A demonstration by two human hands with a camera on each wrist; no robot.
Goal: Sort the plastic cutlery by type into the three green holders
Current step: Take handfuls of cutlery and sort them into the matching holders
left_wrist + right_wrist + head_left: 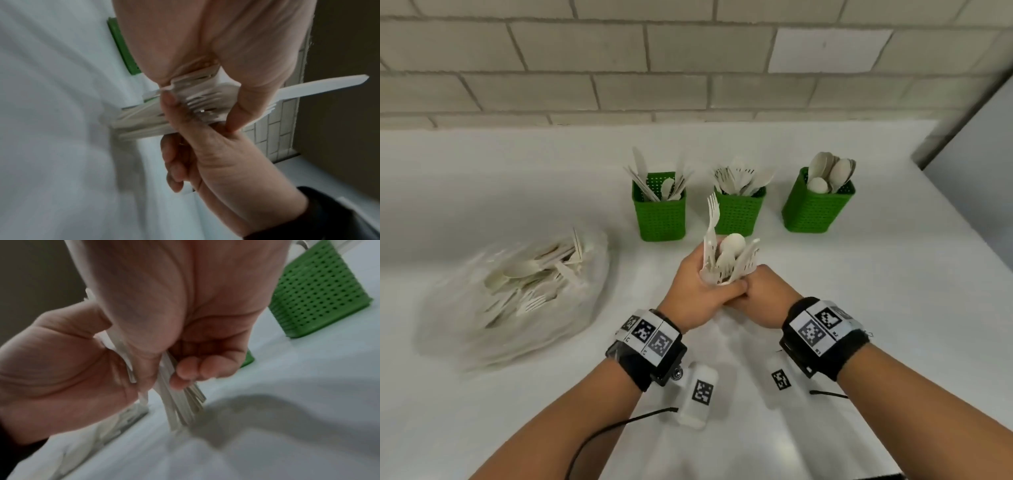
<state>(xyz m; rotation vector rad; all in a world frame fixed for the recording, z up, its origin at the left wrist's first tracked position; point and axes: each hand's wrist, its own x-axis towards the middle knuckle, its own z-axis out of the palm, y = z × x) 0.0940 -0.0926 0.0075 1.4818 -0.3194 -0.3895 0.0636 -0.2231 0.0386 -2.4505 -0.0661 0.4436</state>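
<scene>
Both hands meet over the middle of the white table around one upright bundle of white plastic cutlery (727,258). It mixes forks, a spoon and a knife (320,87). My left hand (705,291) grips the bundle (197,104) from the left. My right hand (753,291) curls round the handles (176,402) from the right. Behind them stand three green holders: the left (659,212) with knives and a spoon, the middle (739,212) with forks, the right (815,209) with spoons.
A clear plastic bag (517,291) full of mixed cutlery lies at the left of the table. Two white tagged blocks (698,394) show beneath my forearms. A brick wall (619,68) runs behind the holders. The table's right edge (983,253) slants near the right holder.
</scene>
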